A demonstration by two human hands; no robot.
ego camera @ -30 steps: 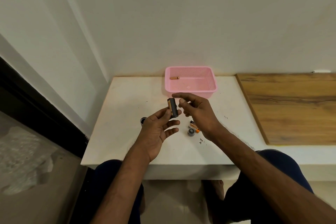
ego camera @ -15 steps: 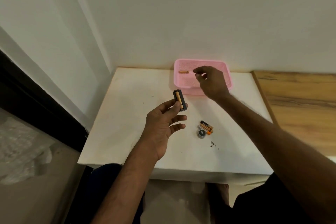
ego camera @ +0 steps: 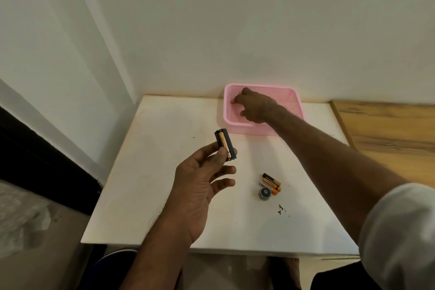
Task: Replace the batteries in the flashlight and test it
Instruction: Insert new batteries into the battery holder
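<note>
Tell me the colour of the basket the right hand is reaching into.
Pink, with perforated mesh walls; the basket shows in the head view, the only one.

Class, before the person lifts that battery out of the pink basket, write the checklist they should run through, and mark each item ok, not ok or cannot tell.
1. Right hand reaches the battery in the basket: ok, fingers are at it.
2. Battery firmly pinched: cannot tell, the fingers hide the contact.
3. Battery holder steady in the left hand: ok, held off the table.
4. Holder has a free slot: cannot tell, only one gold cell shows.
5. Loose batteries beside the round cap stay apart from the basket: ok.
</note>
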